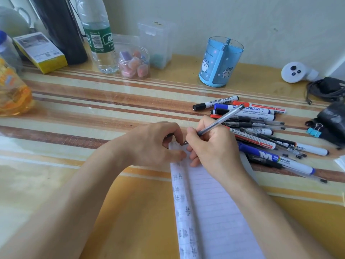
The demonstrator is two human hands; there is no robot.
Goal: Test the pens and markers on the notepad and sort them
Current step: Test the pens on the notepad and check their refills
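Observation:
A lined notepad (pixel 214 202) lies on the table in front of me, its left page covered in faint writing. My right hand (pixel 211 144) grips a clear gel pen (pixel 222 120) in a writing hold, its tip touching the notepad's top left corner. My left hand (pixel 158 143) presses down on that same top corner, fingers curled, and a thin dark object shows between its fingers. A pile of whiteboard markers and gel pens (pixel 257 126) lies just right of my right hand. A blue divided pen holder (pixel 220 62) stands behind the pile, with nothing visible inside.
Along the wall stand a water bottle (pixel 99 40), a clear jar of coloured erasers (pixel 134 62), a clear plastic box (pixel 156 43), a yellow carton (pixel 39 51) and a dark flask (pixel 61 28). An orange bottle (pixel 11 88) is far left. A white device (pixel 296 71), cables and blue binder clips (pixel 315 130) sit right.

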